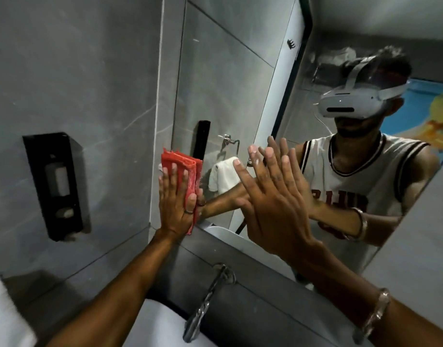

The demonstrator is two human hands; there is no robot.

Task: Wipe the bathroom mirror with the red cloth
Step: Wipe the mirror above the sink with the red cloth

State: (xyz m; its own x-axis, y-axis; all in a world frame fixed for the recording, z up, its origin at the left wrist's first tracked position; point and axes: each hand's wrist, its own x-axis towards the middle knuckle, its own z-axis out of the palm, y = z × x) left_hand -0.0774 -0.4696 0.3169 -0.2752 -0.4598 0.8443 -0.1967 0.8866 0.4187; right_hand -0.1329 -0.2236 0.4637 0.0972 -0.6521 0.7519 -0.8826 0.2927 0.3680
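— Red cloth (184, 169), folded: where is it?

— At nine o'clock on the mirror (230, 78), at its left edge, pinned flat to the glass under the left hand (176, 201).

— Are those fingers (174, 175) clenched?

— No, stretched out straight, pressing the cloth rather than gripping it; there's a ring on one.

— And the right hand (273, 204)?

— Spread open, palm on the glass toward the mirror's centre, holding nothing; a bracelet (377, 313) circles its wrist.

— What surrounds them?

— At nine o'clock of the cloth, a black dispenser (54, 186) on the grey wall. Toward six o'clock, a chrome tap (205, 304) above the white basin (153, 319).
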